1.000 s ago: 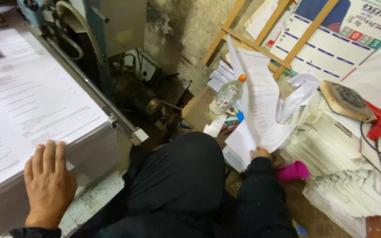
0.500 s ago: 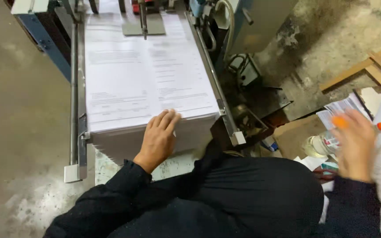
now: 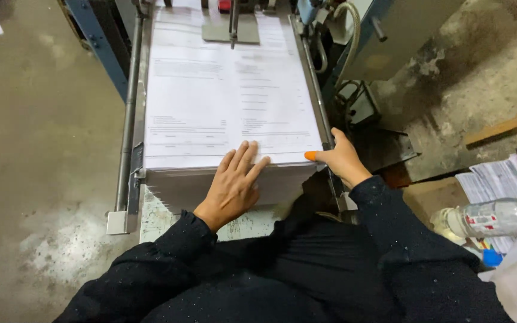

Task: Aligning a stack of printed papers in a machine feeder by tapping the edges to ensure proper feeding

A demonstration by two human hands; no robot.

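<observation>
Resting flat on the near edge of a thick stack of white printed paper sheets point(image 3: 228, 101), the left hand point(image 3: 233, 184) has its fingers spread a little and straight, holding nothing, the fingertips on the top sheet and the palm hanging over the stack's near face. The stack lies in the middle of the scene on the grey metal feed table of a machine point(image 3: 128, 173), which runs from near to far. The right hand point(image 3: 341, 160) sits at the stack's near right corner, touching the edge; an orange rubber cap point(image 3: 310, 156) covers one fingertip, which points left along the paper. Its other fingers curl down behind the table's right rail and are hidden, so how tightly they close cannot be told. Both arms wear black sleeves, and dark clothing fills the near part of the view.

The far end of the stack is cut off by the top of the frame, where a grey metal plate point(image 3: 225, 27) presses on the paper. The print on the sheets is too faint to make out. To the right, well apart from the hands, a clear plastic bottle point(image 3: 489, 218) lies on its side over loose printed leaflets point(image 3: 498, 179), partly cut off by the frame edge. Grey concrete floor point(image 3: 37, 149) spreads to the left.
</observation>
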